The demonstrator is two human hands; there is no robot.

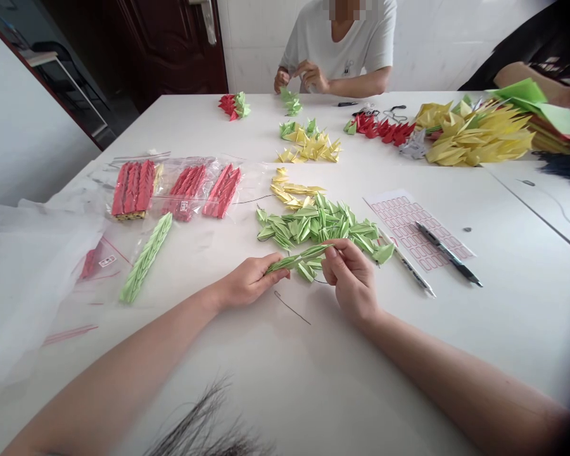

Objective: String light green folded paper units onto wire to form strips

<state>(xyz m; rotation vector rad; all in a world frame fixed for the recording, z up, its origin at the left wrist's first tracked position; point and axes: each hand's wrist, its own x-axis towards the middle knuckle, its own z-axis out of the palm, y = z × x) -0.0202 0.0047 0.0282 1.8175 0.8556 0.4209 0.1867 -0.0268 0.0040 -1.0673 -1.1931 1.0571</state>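
Note:
My left hand [251, 280] pinches the left end of a narrow green folded-paper strip [297, 258], thumb on top. The strip's right end is held between the thumb and fingers of my right hand [349, 272]. Just behind the strip lies a pile of green folded-paper pieces [323, 221], with a string of yellow pieces [294, 190] beyond it. Below the hands, a thin dark wire or thread with a looped end [292, 309] rests on the white table [275, 380].
Plastic bags with red paper bundles [185, 190] and a green braided bundle [146, 259] lie left. To the right are a label sheet [422, 231], a black pen [449, 254] and a white pen [411, 269]. Across the table, a person [342, 50] handles green paper; yellow paper [479, 136] is piled back right.

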